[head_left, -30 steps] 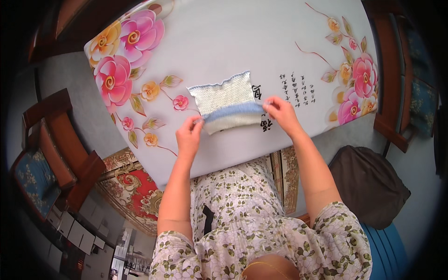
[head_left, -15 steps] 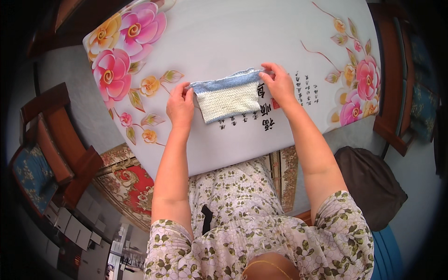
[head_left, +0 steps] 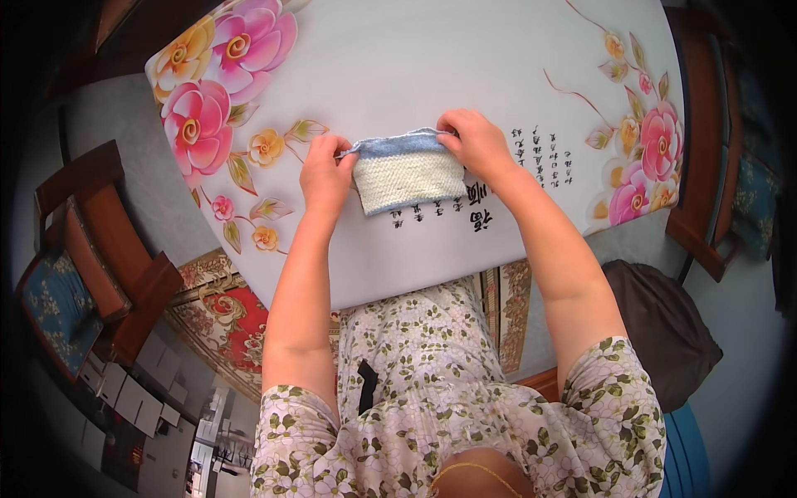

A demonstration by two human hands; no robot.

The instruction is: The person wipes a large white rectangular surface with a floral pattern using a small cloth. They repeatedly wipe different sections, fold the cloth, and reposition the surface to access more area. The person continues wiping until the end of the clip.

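A small knitted piece, cream with a blue band along its far edge and a thin blue line at the near edge, is spread out over the table. Its far left corner is pinched between the thumb and fingers of my left hand. At the far right corner, my right hand grips the blue edge with thumb and forefinger. The far edge bows slightly between my hands. Whether the near edge rests on the tabletop I cannot tell.
Beneath lies a white table cover printed with flowers and dark characters. Wooden chairs with blue cushions stand left and right. A patterned rug shows under the table. By my right side are a dark covered seat and a blue stool.
My right hand has moved slightly left and turned inward on the far corner. My left hand has shifted a little right. The far edge, taut before, now sags slightly.
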